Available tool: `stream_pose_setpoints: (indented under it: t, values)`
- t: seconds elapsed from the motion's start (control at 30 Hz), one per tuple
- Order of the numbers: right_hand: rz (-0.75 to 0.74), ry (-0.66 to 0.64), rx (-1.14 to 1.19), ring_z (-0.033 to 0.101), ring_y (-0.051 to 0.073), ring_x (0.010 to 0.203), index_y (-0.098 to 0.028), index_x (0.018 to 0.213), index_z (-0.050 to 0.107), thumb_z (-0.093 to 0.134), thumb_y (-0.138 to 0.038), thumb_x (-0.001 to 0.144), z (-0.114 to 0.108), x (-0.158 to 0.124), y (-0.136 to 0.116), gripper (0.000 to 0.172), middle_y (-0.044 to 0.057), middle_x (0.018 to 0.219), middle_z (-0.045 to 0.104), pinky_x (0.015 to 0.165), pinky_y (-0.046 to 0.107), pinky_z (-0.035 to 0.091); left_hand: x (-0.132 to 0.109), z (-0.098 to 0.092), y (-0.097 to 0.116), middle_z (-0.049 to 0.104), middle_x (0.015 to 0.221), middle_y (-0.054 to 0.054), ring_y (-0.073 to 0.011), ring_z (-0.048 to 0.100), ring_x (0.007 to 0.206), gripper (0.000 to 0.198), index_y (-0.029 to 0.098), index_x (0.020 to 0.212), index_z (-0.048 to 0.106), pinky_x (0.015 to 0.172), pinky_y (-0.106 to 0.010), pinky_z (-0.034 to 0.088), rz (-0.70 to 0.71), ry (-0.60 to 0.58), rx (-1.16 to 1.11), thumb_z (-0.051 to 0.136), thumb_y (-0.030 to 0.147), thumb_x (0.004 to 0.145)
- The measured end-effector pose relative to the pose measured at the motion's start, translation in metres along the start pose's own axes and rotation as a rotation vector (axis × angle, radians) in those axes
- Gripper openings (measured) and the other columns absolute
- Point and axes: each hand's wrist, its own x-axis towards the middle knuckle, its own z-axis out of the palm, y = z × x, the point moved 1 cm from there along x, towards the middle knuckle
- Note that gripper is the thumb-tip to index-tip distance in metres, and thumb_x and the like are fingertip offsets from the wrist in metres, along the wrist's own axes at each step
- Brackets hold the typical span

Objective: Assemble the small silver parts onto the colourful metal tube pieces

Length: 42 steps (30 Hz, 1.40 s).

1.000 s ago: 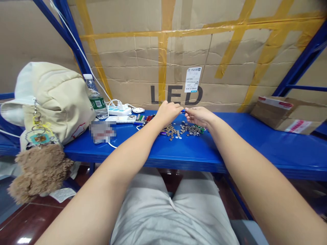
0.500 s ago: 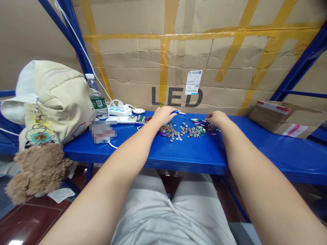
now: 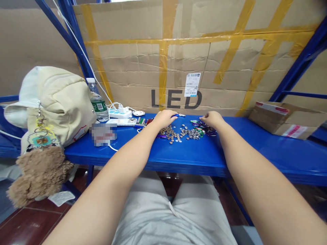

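Observation:
My left hand [image 3: 165,119] is closed on a slim blue tube [image 3: 176,115] with a silver end, which sticks out to the right past the fingers. Below that hand lies a heap of small round brownish metal pieces [image 3: 171,133]. Shiny silver pieces [image 3: 194,133] are spread to the right of it. Over a pile of coloured carabiners [image 3: 208,130], my right hand [image 3: 212,119] has its fingers pinched together; a tiny bluish bit shows at the tips, too small to name. A purple tube [image 3: 161,136] lies beside my left wrist.
On the blue table [image 3: 189,153], a phone [image 3: 122,121], a power strip [image 3: 120,111] and a water bottle [image 3: 98,102] stand left, near a cream bag [image 3: 58,98] with a plush charm [image 3: 42,173]. A small carton [image 3: 288,119] sits right; a large cardboard box [image 3: 138,68] rises behind.
My right hand has shifted slightly left, its fingertips moving from the carabiners toward the blue tube. My left hand keeps the tube. The view has tilted slightly.

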Motion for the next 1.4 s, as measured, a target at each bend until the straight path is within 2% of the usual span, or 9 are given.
stream_pose_setpoints:
  t: [0.17,0.27,0.57,0.83,0.9,1.0,1.1,1.23,1.4]
  values:
    - [-0.032,0.026,0.443,0.060,0.017,0.073,-0.014,0.076,0.065,0.054,-0.032,0.079,-0.019,-0.029,-0.052,0.021,0.008,0.081,0.068,0.066,0.025,0.045,0.001,0.003,0.010,0.061,0.114,-0.012,-0.0210,0.057,0.101,0.030,0.015,0.115,0.047,0.086,-0.033,0.044,-0.002,0.037,-0.183,0.033,0.031,0.094]
    - [-0.037,-0.082,0.708,0.058,0.013,0.069,-0.014,0.077,0.065,0.056,-0.029,0.081,-0.015,-0.039,-0.072,0.019,0.008,0.084,0.068,0.063,0.023,0.045,0.001,0.004,0.018,0.060,0.107,-0.013,-0.0220,0.056,0.097,0.028,0.015,0.109,0.046,0.085,-0.034,0.043,0.012,0.061,-0.219,0.031,0.032,0.094]
    - [0.040,-0.421,1.243,0.052,0.010,0.054,-0.016,0.081,0.058,0.050,-0.033,0.090,-0.001,-0.045,-0.080,0.021,0.003,0.069,0.061,0.057,0.023,0.048,-0.001,0.004,0.023,0.062,0.097,-0.011,-0.0222,0.057,0.086,0.030,0.016,0.098,0.049,0.073,-0.032,0.043,-0.032,0.056,-0.210,0.046,0.044,0.086]
    - [-0.079,-0.481,1.083,0.055,0.011,0.062,-0.016,0.093,0.061,0.034,-0.051,0.093,-0.003,-0.051,-0.085,0.044,0.008,0.088,0.064,0.060,0.025,0.048,0.001,0.002,0.019,0.063,0.084,-0.010,-0.0206,0.056,0.075,0.019,0.015,0.081,0.054,0.067,-0.030,0.040,-0.138,0.050,-0.153,0.045,0.031,0.082]
    - [-0.134,-0.369,0.935,0.056,0.013,0.066,-0.015,0.093,0.063,0.038,-0.047,0.092,-0.003,-0.048,-0.084,0.040,0.009,0.090,0.065,0.065,0.028,0.049,0.003,0.000,0.020,0.062,0.082,-0.009,-0.0201,0.055,0.074,0.020,0.014,0.078,0.055,0.067,-0.030,0.040,-0.172,0.057,-0.191,0.046,0.032,0.081]
    - [-0.329,-0.039,0.578,0.058,0.018,0.077,-0.014,0.094,0.065,0.056,-0.033,0.082,-0.002,-0.042,-0.081,0.025,0.011,0.097,0.065,0.074,0.032,0.048,0.004,-0.004,0.020,0.060,0.078,-0.007,-0.0183,0.053,0.073,0.022,0.014,0.074,0.055,0.067,-0.028,0.039,-0.270,0.064,-0.341,0.046,0.033,0.080]
    - [-0.573,0.106,0.361,0.059,0.020,0.084,-0.013,0.107,0.062,0.061,-0.025,0.076,0.001,-0.038,-0.080,0.034,0.013,0.106,0.064,0.079,0.034,0.046,0.005,-0.005,0.017,0.052,0.063,-0.002,-0.0132,0.046,0.060,0.023,0.015,0.067,0.051,0.059,-0.026,0.036,-0.349,0.017,-0.593,0.040,0.029,0.082]
    - [-0.646,0.077,0.265,0.059,0.021,0.086,-0.015,0.093,0.065,0.049,-0.022,0.084,0.003,-0.037,-0.081,0.019,0.010,0.092,0.067,0.078,0.032,0.042,0.002,-0.003,0.013,0.036,0.052,0.003,-0.0097,0.031,0.046,0.028,0.018,0.064,0.045,0.049,-0.025,0.028,-0.392,-0.069,-0.773,0.037,0.034,0.086]
    - [-0.472,-0.050,0.332,0.054,0.015,0.064,-0.017,0.069,0.053,0.037,-0.025,0.091,0.000,-0.043,-0.083,0.028,0.004,0.067,0.060,0.063,0.026,0.039,0.000,-0.004,0.013,0.055,0.069,-0.002,-0.0125,0.047,0.064,0.033,0.016,0.077,0.054,0.062,-0.024,0.037,-0.227,0.013,-0.588,0.041,0.044,0.089]
